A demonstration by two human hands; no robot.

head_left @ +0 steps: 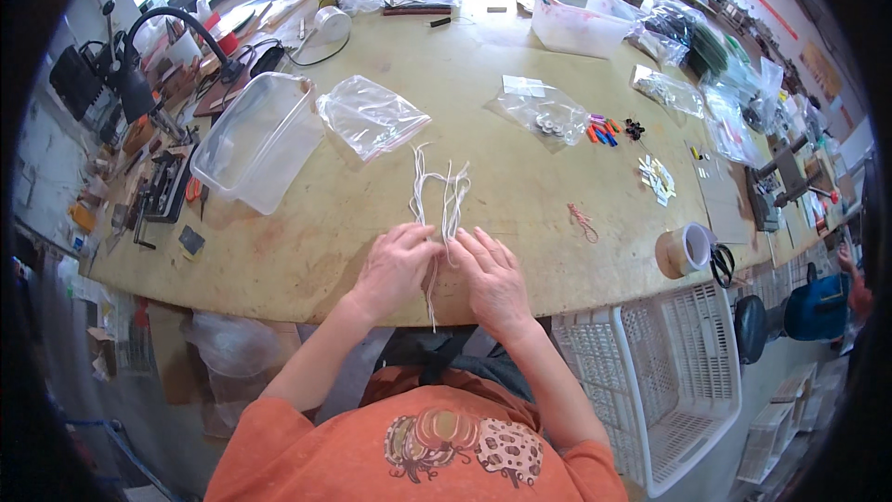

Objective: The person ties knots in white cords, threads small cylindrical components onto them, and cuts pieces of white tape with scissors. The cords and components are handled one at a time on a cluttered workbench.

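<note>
Two bunches of thin white strings (418, 188) lie on the table in front of me, their loose ends fanned out away from my body. The fingers of my left hand (398, 262) are curled together over the near part of the left bunch. My right hand (491, 281) has its fingertips pressed on the right bunch, close beside the left hand. Between the hands a few string ends (431, 302) trail to the table's near edge. My fingers hide how the strings are pinched.
A clear plastic tub (255, 144) and an open clear bag (372, 116) are at the left. On the right are a bag of small parts (548, 114), coloured pieces (602, 131), a reddish string (583, 221), a tape roll (689, 248) and black-handled scissors (722, 264). A white basket (650, 381) stands below the edge.
</note>
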